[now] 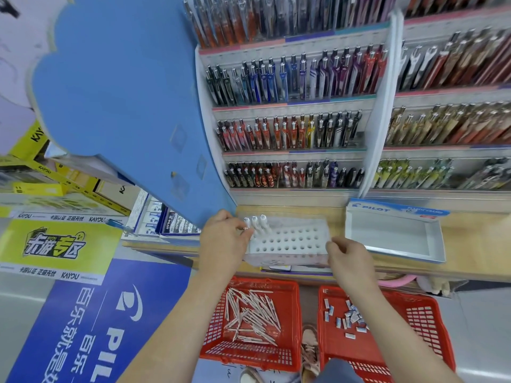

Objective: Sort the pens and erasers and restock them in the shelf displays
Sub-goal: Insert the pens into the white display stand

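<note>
Shop floor nearest you: pens [251, 313] lie loose in the left basket [294, 313], erasers [347, 317] in the right basket [420, 322]. Beyond, your left hand [224, 236] pinches a pen [247, 223] at the white holder [290, 239]; your right hand [348, 255] touches its corner, grip unclear. Pens look light, stiff, slick: pinch mid-barrel.

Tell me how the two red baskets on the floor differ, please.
The pen basket holds long white pens, piled criss-cross over most of its floor. The eraser basket holds small blue-and-white erasers, scattered toward one side, which leaves much of its mesh bare. Both are red plastic mesh baskets sitting side by side below the counter.
</note>
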The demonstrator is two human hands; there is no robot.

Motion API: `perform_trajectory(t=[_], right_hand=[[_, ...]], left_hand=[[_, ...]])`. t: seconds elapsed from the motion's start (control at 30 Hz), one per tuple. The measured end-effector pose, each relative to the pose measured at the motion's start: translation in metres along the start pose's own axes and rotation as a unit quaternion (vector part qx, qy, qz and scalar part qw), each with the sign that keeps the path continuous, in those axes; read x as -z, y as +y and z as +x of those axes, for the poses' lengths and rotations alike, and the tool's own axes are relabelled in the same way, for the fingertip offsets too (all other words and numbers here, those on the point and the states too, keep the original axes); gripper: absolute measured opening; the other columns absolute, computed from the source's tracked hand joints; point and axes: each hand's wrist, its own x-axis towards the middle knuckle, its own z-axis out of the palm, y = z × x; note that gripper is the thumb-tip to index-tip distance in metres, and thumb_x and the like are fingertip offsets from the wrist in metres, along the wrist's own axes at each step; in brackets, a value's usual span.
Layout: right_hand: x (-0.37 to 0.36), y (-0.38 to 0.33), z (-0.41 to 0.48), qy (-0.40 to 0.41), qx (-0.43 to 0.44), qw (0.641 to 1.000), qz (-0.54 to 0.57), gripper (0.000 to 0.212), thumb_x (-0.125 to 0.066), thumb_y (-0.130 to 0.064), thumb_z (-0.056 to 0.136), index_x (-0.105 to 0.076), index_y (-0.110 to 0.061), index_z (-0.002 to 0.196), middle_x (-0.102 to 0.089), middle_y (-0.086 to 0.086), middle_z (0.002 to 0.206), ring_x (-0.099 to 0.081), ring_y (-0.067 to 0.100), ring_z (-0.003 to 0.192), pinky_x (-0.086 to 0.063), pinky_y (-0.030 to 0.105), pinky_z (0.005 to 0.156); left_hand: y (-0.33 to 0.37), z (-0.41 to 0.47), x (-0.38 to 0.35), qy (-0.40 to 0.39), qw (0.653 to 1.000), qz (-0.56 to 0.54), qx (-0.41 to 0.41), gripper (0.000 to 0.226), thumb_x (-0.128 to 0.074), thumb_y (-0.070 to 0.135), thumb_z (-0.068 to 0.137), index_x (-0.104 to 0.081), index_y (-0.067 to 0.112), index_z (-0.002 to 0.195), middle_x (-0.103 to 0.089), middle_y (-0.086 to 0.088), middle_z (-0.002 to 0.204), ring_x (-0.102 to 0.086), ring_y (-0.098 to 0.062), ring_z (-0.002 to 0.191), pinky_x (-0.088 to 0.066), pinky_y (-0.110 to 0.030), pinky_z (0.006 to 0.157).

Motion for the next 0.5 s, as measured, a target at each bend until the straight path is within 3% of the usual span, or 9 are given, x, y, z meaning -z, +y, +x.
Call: perform_trajectory(t=[0.2,0.33,0.4,0.5], right_hand=[[-0.002,0.001,-0.004,0.021,0.008,1.000,0.015,0.028,-0.044,-0.011,0.089,-0.051,0.002,0.065,-0.037,0.010,0.049,-0.033,0.021,0.051,-0.025,0.031,0.053],[-0.004,0.000,-0.005,0.047,-0.007,0.997,0.054,0.024,-0.046,-0.014,0.090,-0.063,0.001,0.084,-0.053,0.020,0.058,-0.041,0.025,0.051,-0.032,0.031,0.053],[-0.002,-0.003,-0.006,0.056,-0.014,0.996,0.068,0.023,-0.048,-0.016,0.091,-0.065,-0.001,0.088,-0.063,0.022,0.070,-0.053,0.035,0.063,-0.039,0.033,0.059],[0.001,-0.007,-0.006,0.060,-0.034,0.994,0.081,0.026,-0.051,-0.021,0.094,-0.066,-0.007,0.110,-0.066,0.006,0.087,-0.057,0.023,0.085,-0.041,0.029,0.076]], left_hand=[[0.007,0.009,0.002,-0.037,0.999,0.036,-0.002,0.018,-0.066,0.033,0.084,-0.072,0.017,0.091,-0.052,0.004,0.081,-0.052,-0.015,0.073,-0.030,-0.026,0.062],[0.015,0.016,-0.001,-0.040,0.999,0.016,-0.005,0.018,-0.064,0.032,0.086,-0.071,0.021,0.099,-0.057,0.001,0.087,-0.058,-0.020,0.080,-0.038,-0.029,0.066],[0.021,0.021,-0.004,-0.043,0.999,-0.003,-0.003,0.024,-0.063,0.031,0.087,-0.068,0.022,0.109,-0.060,-0.001,0.096,-0.059,-0.020,0.086,-0.040,-0.029,0.072],[0.023,0.027,-0.005,-0.039,0.999,-0.022,-0.002,0.028,-0.063,0.032,0.087,-0.064,0.025,0.114,-0.064,-0.002,0.102,-0.060,-0.020,0.091,-0.045,-0.030,0.077]])
